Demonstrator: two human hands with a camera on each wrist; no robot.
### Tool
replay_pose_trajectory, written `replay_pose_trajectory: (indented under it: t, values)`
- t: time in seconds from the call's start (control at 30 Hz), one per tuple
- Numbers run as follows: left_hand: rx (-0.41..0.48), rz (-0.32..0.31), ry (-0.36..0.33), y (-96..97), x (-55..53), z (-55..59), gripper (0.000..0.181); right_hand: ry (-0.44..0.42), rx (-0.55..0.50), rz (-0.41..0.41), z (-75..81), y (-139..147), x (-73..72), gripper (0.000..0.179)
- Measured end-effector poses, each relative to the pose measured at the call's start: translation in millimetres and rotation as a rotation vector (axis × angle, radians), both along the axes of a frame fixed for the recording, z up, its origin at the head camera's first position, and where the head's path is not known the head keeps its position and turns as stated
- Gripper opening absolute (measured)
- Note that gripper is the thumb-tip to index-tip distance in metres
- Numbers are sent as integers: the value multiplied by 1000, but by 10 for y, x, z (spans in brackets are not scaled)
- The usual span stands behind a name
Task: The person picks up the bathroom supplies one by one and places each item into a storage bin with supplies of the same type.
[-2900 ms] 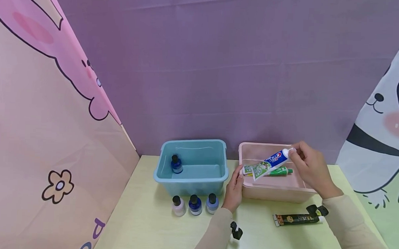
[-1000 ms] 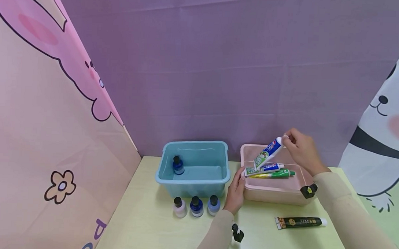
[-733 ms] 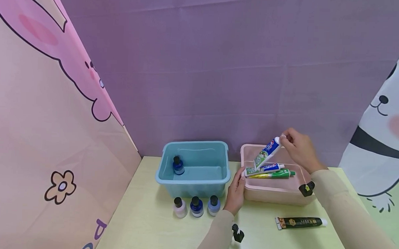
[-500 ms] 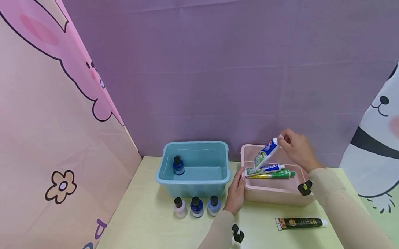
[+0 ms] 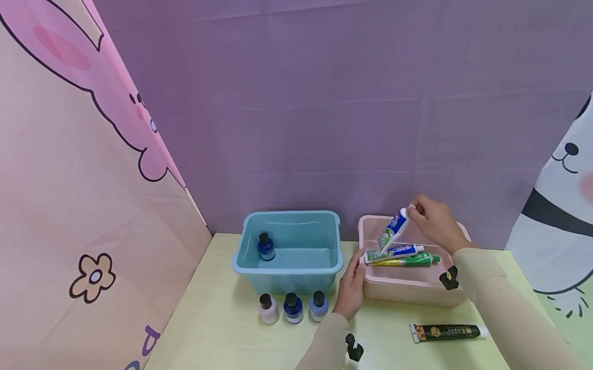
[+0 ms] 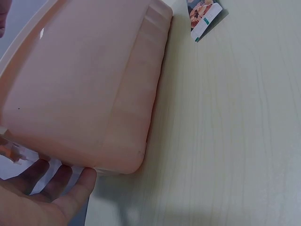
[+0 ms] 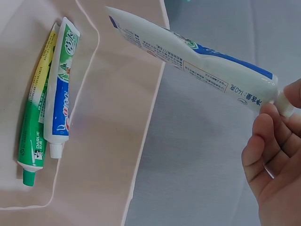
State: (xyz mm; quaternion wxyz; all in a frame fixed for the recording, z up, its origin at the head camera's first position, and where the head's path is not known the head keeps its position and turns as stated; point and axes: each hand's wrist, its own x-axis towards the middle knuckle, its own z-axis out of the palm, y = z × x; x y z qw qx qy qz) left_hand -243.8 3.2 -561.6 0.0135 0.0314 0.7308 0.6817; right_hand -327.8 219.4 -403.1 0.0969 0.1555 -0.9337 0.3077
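Observation:
My right hand [image 5: 434,222] pinches a blue, white and green toothpaste tube [image 5: 393,229] by its cap. In the right wrist view this tube [image 7: 197,61] hangs slanted, its crimped end away from the hand [image 7: 277,146]. Below it in the pink bin [image 5: 415,292] lie a second blue-and-white toothpaste tube [image 5: 397,253] and a green-and-yellow one [image 5: 418,259], side by side and partly overlapping. At the bin's left end, my left hand [image 5: 350,290] rests against the wall and rim. The left wrist view shows its fingertips [image 6: 87,179] touching the bin [image 6: 80,84].
A black toothpaste tube [image 5: 448,332] lies in front of the pink bin. To the left, a blue bin [image 5: 288,280] contains a dark blue bottle [image 5: 266,246]. Three black-capped bottles, pale [image 5: 269,309], dark blue [image 5: 293,308] and light blue [image 5: 319,306], stand before it. Cloth walls surround the table.
The held toothpaste tube has been raised and tipped steeper, then shifted left with my right hand, still over the pink bin. My left hand has stayed at the bin's left end.

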Motion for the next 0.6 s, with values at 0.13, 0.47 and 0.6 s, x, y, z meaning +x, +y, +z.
replay_pose_trajectory:
  t: [0.13,0.47,0.6]
  values:
    - [-6,2,4,4,-8,-12,39,-42,22,-1,-11,-23,-25,24]
    - [10,-3,-1,-1,-4,2,39,-45,58,12,-52,-86,-99,22]
    - [6,-9,-5,-5,1,15,39,-39,63,26,-61,-111,-111,21]
